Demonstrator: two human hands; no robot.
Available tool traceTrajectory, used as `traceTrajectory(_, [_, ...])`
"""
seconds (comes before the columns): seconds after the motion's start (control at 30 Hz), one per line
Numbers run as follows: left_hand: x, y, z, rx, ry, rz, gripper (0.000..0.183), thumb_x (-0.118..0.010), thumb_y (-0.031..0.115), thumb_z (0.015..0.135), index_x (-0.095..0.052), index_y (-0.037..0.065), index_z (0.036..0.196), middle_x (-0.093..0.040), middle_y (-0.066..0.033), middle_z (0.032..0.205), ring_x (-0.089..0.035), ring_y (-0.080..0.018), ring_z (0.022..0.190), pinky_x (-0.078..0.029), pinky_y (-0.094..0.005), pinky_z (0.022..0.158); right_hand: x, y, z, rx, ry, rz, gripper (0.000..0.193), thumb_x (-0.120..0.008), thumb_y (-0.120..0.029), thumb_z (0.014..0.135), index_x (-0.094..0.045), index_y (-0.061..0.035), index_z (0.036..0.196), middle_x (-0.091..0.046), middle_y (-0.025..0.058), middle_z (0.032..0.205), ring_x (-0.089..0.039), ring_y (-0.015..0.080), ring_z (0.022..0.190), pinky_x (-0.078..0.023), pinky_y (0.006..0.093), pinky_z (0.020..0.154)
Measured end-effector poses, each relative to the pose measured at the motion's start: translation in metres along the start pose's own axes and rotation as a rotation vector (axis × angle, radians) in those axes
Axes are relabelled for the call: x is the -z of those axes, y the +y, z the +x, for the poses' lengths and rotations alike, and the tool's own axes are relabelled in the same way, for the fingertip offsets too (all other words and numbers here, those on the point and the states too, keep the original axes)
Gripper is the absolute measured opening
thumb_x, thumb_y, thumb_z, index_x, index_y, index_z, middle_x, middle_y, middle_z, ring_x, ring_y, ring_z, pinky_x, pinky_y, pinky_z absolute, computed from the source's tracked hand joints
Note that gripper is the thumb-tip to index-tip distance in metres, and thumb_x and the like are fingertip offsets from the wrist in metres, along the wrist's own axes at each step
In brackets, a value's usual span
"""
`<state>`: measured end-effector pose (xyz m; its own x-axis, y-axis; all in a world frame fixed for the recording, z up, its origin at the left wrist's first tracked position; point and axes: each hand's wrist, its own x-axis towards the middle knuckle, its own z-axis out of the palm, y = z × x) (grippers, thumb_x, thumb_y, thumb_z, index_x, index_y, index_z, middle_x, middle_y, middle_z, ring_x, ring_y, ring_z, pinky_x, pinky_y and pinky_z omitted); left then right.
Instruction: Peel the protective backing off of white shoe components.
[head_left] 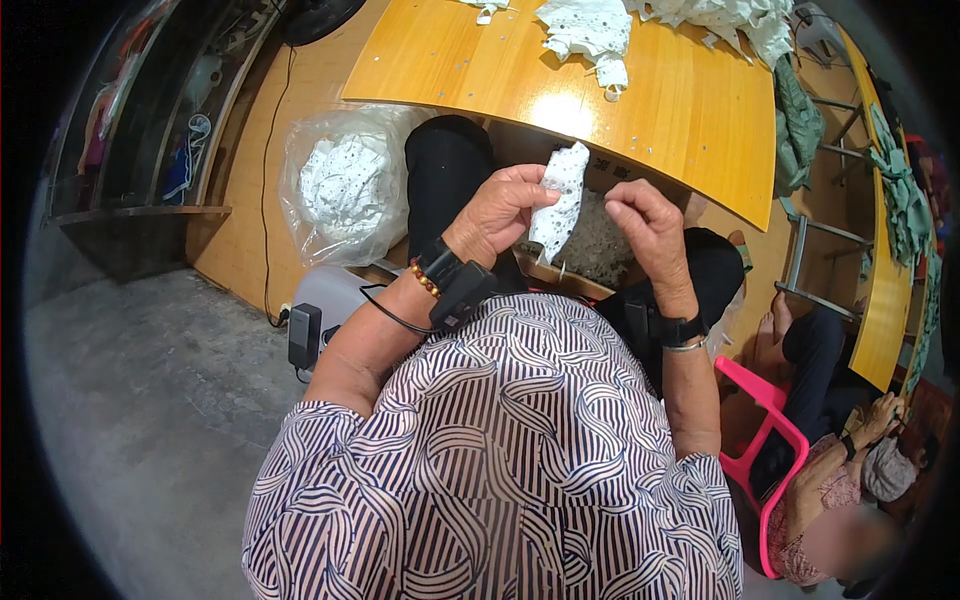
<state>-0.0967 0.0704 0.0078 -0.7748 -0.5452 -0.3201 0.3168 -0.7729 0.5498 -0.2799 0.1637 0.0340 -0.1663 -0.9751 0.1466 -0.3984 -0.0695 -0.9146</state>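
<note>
At left, a clear plastic bag (301, 222) is filled with white, dark-specked cloth (345, 185). Toward the middle, the left hand (503, 208) is clamped, thumb against fingers, on a narrow specked fabric piece (563, 212), held before the near edge of a yellow wooden worktop (450, 60) where more white pieces (588, 35) are spread. Just beside it, the right hand (650, 225) is held apart from the fabric, fingers curled in. At far right, a pink stool (750, 384) is seen by a seated person (838, 487).
</note>
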Motion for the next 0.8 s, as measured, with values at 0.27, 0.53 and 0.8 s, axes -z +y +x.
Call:
traceTrajectory(0.27, [-0.001,0.000,-0.009,0.109,-0.218,-0.094,0.033,-0.057,0.001,0.074,-0.054,-0.007,0.106,-0.062,-0.0131,0.099,-0.062,-0.0184,0.085,-0.048,-0.0294,0.082,-0.010,0.014,0.007,-0.397,-0.104,0.680,0.034,-0.062,-0.019,0.079,-0.056,-0.0013,0.108,-0.058,0.0056,0.096,-0.053,0.0131,0.086,-0.042,0.0235,0.074])
traceTrajectory(0.53, [0.003,-0.003,-0.009,0.054,-0.015,0.006,0.023,-0.059,0.007,0.079,-0.058,-0.004,0.099,-0.063,-0.0095,0.091,-0.061,-0.0161,0.082,-0.049,-0.0283,0.077,-0.007,0.026,0.010,-0.293,-0.152,0.957,0.021,-0.066,-0.018,0.074,-0.064,-0.0020,0.088,-0.057,0.0056,0.096,-0.051,0.0129,0.089,-0.040,0.0265,0.079])
traceTrajectory(0.8, [0.008,0.010,-0.010,-0.188,0.032,0.409,0.017,-0.062,0.011,0.077,-0.062,0.000,0.090,-0.062,-0.0027,0.082,-0.055,-0.0090,0.076,-0.042,-0.0229,0.074,-0.002,0.023,0.009,-0.326,-0.277,0.459,0.015,-0.063,-0.017,0.076,-0.062,-0.0024,0.073,-0.056,0.0062,0.095,-0.049,0.0128,0.088,-0.036,0.0259,0.082])
